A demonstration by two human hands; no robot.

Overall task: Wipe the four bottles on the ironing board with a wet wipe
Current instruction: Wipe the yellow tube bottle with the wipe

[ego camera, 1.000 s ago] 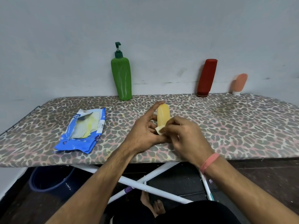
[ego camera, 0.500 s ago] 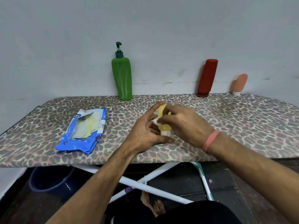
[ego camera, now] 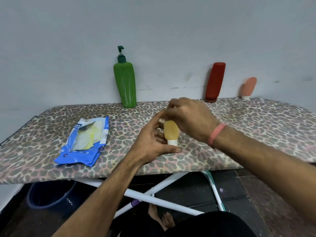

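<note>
Right hand (ego camera: 189, 118) had moved from the cap end up over the top of the yellow bottle (ego camera: 171, 131), so the wipe pass had reached the upper end; three bottles left by the wall. Bottle stood cap-down mid ironing board (ego camera: 256, 127). Left hand (ego camera: 152, 142) cradled it, fingers loosely spread. Right fingers (ego camera: 172, 104) curled over the top; wipe barely visible.

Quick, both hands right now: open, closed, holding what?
Left hand: holds the yellow bottle near its white cap, thumb under it.
Right hand: fingers curled over the bottle's top; the wipe itself is barely visible.
</note>
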